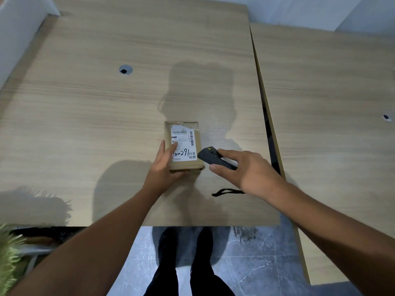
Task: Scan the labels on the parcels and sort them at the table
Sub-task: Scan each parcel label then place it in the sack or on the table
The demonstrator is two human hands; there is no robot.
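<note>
A small brown cardboard parcel [183,146] lies flat on the wood-grain table [96,107], not far from the table's near edge. Its white shipping label [184,137] faces up, printed with barcodes and with black numbers handwritten across it.

The left hand [164,167] grips the parcel's near-left corner. One digit lies on the label, another runs along the parcel's left side, and the rest curl round the near edge.

Just right of the parcel, the right hand [245,169] holds a black handheld scanner [210,158], fingers wrapped round its body and one finger stretched along the top. The scanner's front end overlaps the parcel's right edge; contact cannot be told. A black strap loop [226,191] lies on the table nearer than the parcel, under the right wrist.

A round cable hole [125,70] sits far beyond the parcel to the left. A second wood-grain table [331,103] stands to the right of the parcel, across a narrow gap.
</note>
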